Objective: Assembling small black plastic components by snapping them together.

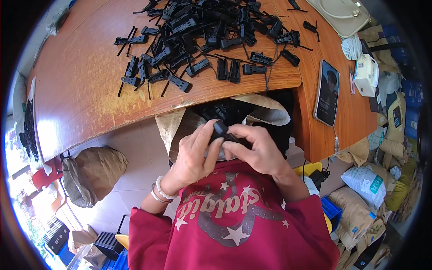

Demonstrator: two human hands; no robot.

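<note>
Between my two hands, just off the table's front edge, is a small black plastic part [219,129]. My left hand [195,150] pinches it between thumb and fingers. My right hand [256,146] closes on its right side, where a dark piece runs under the fingers; whether that is one part or two I cannot tell. Beneath my hands an open brown paper sack [173,128] holds black things in shadow. Beyond the edge lies a heap of black plastic parts with thin strips [193,27], several of them loose at its near side.
The wooden table [81,90] has a worn front edge. At right on it are a phone [327,92], a white device [366,74] and a cream handbag [344,15]. A brown sack [96,173] stands on the floor at left; packed bags [366,184] crowd the right.
</note>
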